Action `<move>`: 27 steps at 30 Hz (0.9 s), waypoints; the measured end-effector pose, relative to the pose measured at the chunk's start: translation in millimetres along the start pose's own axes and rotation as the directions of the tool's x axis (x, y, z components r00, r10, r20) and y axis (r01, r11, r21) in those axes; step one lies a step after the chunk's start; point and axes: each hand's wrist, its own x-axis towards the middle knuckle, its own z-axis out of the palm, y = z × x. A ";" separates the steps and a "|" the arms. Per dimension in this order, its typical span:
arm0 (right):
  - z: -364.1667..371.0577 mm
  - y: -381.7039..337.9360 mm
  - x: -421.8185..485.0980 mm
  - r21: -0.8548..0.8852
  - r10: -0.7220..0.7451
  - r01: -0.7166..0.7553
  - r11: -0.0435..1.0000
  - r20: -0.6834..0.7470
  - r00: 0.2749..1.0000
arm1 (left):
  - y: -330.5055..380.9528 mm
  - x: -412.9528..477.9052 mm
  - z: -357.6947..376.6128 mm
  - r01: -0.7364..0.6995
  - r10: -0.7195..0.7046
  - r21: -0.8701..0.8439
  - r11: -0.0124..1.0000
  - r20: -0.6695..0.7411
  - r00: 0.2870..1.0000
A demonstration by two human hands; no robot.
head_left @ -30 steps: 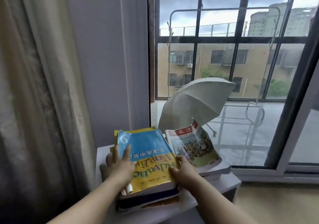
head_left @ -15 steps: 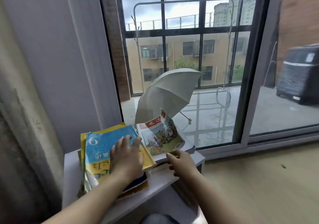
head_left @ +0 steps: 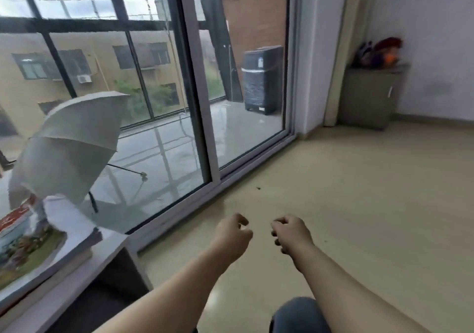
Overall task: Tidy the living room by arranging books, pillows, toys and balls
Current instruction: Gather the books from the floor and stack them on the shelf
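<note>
- Floor (head_left: 359, 204) — pale, glossy, filling the right and lower part of the view; a small dark speck lies on it near the door track.
- Sliding glass door (head_left: 200, 101) with a grey frame runs from top centre down to the left. Through it are a wet balcony and a tan building.
- Wall (head_left: 436, 25), light grey, at far right.
- Umbrella (head_left: 69, 140), pale grey and open, lies on its side on the balcony beyond the glass, its handle pointing right.
- Table (head_left: 77, 281), white-topped, at lower left, just beside the door.
- Books (head_left: 33, 250) are stacked on the table at the left edge of the view. The top one has a colourful picture cover with a red band, and more books lie under it.
- Black box (head_left: 261, 81) stands upright on the balcony, against a brick wall.
- Cabinet (head_left: 369, 96), grey-green, sits in the far right corner, well apart from the table.
- Left hand (head_left: 230, 237) hangs in the air above the floor, fingers loosely curled, holding nothing.
- Right hand (head_left: 289, 232), just beside the left but not touching it, is likewise loosely curled and empty.
- Knee (head_left: 295, 314) in dark cloth shows at the bottom edge.
- Toys (head_left: 379, 53) — a blurred red, purple and orange heap — sit on top of the cabinet.
</note>
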 end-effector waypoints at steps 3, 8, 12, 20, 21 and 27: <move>-68.3 41.2 0.2 0.031 0.105 -0.102 0.994 -0.135 0.985 | 36.5 4.3 64.7 -0.052 0.051 0.002 0.999 0.153 0.987; -142.9 95.5 -18.9 0.105 0.255 -0.235 0.966 -0.271 0.928 | 73.5 -6.9 142.3 -0.127 0.116 0.004 0.992 0.363 0.924; -188.2 133.2 -49.8 0.168 0.371 -0.330 0.929 -0.394 0.841 | 93.5 -24.3 194.8 -0.197 0.156 0.021 0.980 0.529 0.834; -224.4 135.6 -97.9 0.225 0.443 -0.386 0.895 -0.553 0.706 | 123.0 -55.4 238.1 -0.301 0.291 -0.103 0.948 0.661 0.692; -226.0 130.5 -100.5 0.223 0.435 -0.378 0.898 -0.566 0.700 | 126.4 -58.4 239.0 -0.303 0.304 -0.122 0.945 0.666 0.681; -241.7 81.1 -105.0 0.185 0.353 -0.308 0.933 -0.624 0.697 | 145.6 -72.9 236.4 -0.286 0.362 -0.228 0.931 0.680 0.638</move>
